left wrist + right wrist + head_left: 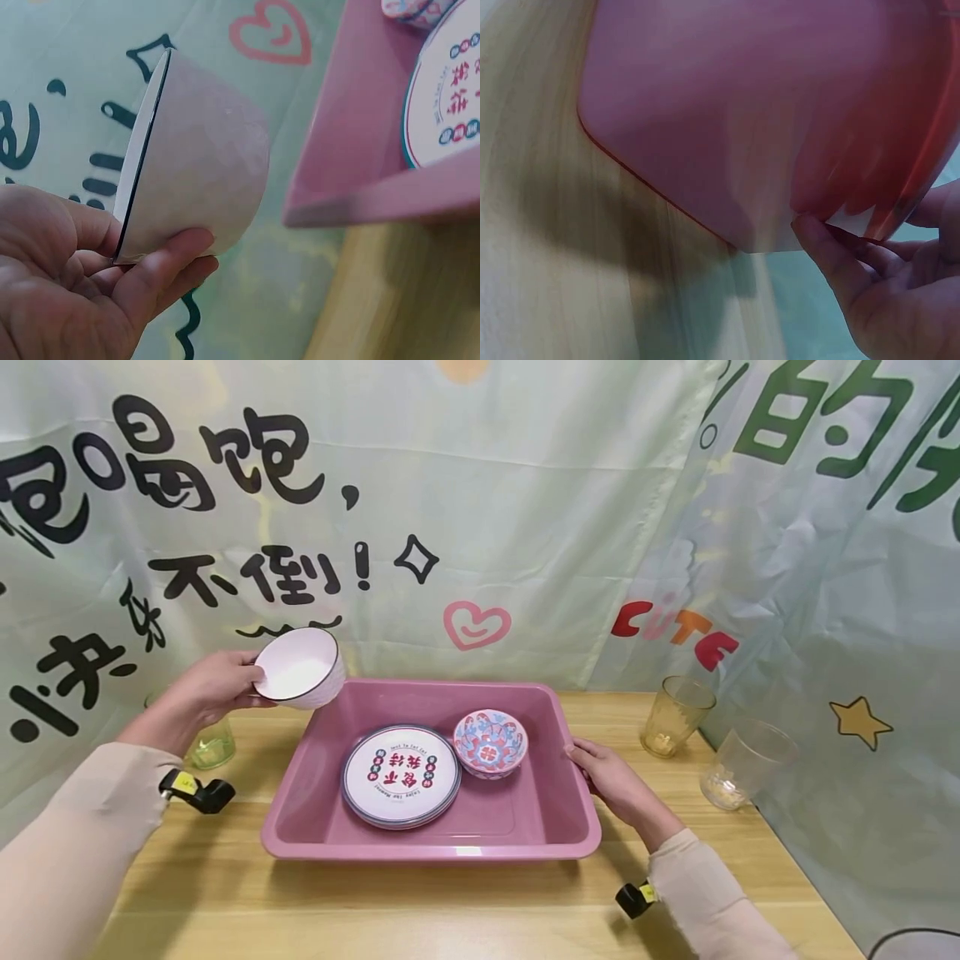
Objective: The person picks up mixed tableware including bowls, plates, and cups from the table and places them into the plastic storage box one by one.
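My left hand pinches the tilted white bowl left of the frame's centre, at the tub's upper-left corner, while my right hand grips its right rim.

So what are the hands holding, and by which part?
The left hand pinches the pale bowl by its rim; the right hand grips the pink tub by its right-hand rim.
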A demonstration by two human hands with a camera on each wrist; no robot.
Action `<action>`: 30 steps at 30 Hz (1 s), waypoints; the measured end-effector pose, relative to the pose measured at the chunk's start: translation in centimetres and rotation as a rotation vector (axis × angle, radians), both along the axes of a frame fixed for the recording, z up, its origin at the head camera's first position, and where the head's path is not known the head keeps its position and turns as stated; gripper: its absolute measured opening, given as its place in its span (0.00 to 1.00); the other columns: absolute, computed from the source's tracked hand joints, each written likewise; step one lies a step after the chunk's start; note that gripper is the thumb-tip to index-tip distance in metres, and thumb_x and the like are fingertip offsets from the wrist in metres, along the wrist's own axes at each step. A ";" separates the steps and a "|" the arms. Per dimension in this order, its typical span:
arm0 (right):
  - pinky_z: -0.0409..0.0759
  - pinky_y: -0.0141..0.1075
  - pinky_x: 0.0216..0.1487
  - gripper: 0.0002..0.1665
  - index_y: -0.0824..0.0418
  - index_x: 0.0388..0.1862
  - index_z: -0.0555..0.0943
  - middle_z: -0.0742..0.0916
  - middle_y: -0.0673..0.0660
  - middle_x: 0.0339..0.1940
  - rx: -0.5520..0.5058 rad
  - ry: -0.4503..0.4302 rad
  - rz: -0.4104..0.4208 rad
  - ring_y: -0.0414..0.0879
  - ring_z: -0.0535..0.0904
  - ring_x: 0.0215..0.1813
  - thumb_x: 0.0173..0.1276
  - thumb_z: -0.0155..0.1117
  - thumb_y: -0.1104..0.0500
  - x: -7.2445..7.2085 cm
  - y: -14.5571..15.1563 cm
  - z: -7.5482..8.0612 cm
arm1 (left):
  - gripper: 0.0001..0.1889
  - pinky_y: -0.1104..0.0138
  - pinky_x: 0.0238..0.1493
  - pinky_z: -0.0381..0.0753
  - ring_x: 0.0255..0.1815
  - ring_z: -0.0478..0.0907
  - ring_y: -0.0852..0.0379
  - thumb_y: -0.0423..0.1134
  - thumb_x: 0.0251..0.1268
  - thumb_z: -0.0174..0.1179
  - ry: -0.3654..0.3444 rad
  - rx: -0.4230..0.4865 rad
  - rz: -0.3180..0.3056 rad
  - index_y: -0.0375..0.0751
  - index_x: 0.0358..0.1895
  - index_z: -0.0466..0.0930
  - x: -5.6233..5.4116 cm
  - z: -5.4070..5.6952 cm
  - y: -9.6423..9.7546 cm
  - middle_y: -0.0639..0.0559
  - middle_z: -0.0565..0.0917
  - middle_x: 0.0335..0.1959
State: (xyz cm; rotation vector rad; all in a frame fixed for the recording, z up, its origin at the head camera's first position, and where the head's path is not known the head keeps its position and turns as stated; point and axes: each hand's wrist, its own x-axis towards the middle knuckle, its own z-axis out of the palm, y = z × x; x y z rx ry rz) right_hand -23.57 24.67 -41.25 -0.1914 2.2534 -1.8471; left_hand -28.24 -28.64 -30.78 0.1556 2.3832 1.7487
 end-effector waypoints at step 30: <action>0.72 0.54 0.63 0.34 0.68 0.75 0.60 0.69 0.69 0.71 0.439 0.242 0.020 0.64 0.73 0.64 0.78 0.51 0.52 -0.6 -1.2 7.3 | 0.29 0.71 0.30 0.81 0.29 0.78 0.61 0.24 0.65 0.42 0.053 -0.023 -0.077 0.20 0.71 0.55 -0.2 1.5 8.7 0.45 0.78 0.35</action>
